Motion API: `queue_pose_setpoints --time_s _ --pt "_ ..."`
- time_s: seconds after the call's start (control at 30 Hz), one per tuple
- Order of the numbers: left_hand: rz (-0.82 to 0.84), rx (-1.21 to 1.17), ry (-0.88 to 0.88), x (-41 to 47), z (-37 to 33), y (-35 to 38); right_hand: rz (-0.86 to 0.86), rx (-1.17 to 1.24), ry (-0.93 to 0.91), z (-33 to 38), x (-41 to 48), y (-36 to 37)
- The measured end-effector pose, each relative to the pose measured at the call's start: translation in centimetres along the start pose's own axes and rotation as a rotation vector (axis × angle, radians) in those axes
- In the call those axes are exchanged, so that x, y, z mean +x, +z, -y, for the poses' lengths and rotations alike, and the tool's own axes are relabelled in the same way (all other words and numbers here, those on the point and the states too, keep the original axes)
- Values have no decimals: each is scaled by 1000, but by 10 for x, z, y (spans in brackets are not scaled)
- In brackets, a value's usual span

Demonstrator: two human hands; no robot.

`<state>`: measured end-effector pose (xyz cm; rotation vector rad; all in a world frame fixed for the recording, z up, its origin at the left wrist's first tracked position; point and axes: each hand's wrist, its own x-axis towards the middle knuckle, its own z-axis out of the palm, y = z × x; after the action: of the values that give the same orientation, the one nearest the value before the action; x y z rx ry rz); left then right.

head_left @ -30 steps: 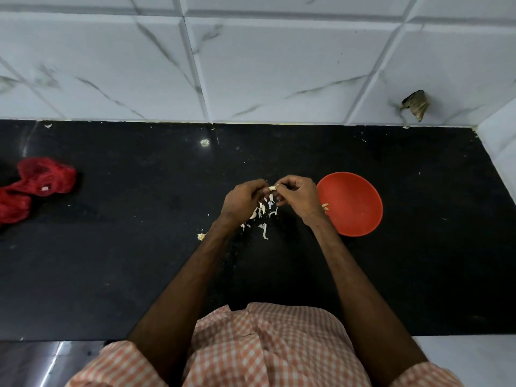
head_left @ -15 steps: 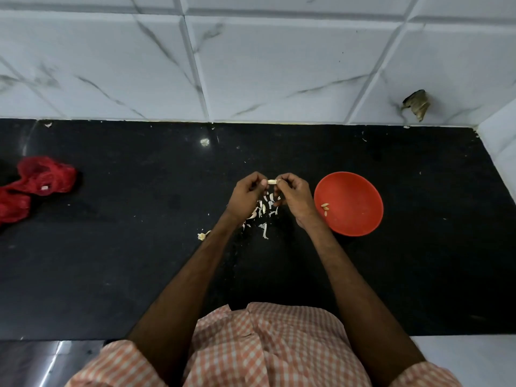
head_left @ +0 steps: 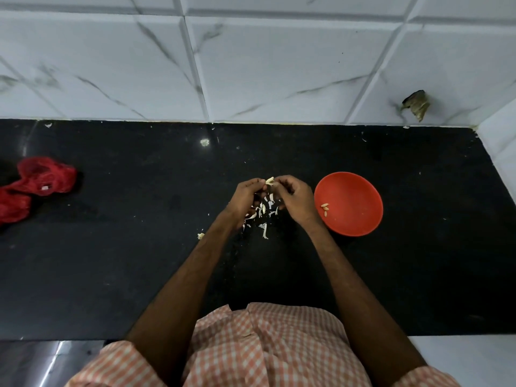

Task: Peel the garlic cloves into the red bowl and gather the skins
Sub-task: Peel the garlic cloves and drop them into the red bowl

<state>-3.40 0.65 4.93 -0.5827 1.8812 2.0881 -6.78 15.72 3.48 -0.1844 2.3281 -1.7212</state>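
garlic clove (head_left: 269, 180) mostly covered by fingers (head_left: 282, 180); skins (head_left: 264, 209) partly under left hand (head_left: 247, 198); red net bag (head_left: 33, 182) cut by left edge

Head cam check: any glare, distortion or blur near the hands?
Head view: wide-angle skews lines on the tile wall; one small bright spot, likely lamp glare, on the black counter; left hand, right hand and pinched garlic clove look sharp, evenly lit.

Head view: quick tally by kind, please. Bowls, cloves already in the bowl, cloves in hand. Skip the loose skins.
Red bowl: 1
Peeled cloves in the bowl: 2, as far as this view shows
Clove pinched between the left hand and the right hand: 1
Total: 4
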Motion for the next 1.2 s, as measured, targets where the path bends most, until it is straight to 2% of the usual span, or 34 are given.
queue_pose_setpoints --time_s 0.1,0.27,0.37,0.47,0.6,0.77,0.97,1.07,1.2 --pt "-24 49 38 -1 0 1 -45 59 -35 3 1 -6" --pt "0 96 131 2 5 3 -5 -17 -65 3 3 -5" --pt "40 303 260 5 12 1 -41 28 24 0 6 -3" --pt "44 466 366 9 15 -1 -31 204 185 6 6 -2" --pt "51 432 420 11 14 -1 16 433 367 12 4 -5" --pt "35 451 457 11 20 -5 7 488 410 16 4 -4" --pt "14 478 516 9 16 -5 42 689 570 18 3 2" --pt "-40 502 493 8 16 -5 55 678 533 16 3 3" --pt "-89 519 492 7 16 -5 1 480 424 14 3 4"
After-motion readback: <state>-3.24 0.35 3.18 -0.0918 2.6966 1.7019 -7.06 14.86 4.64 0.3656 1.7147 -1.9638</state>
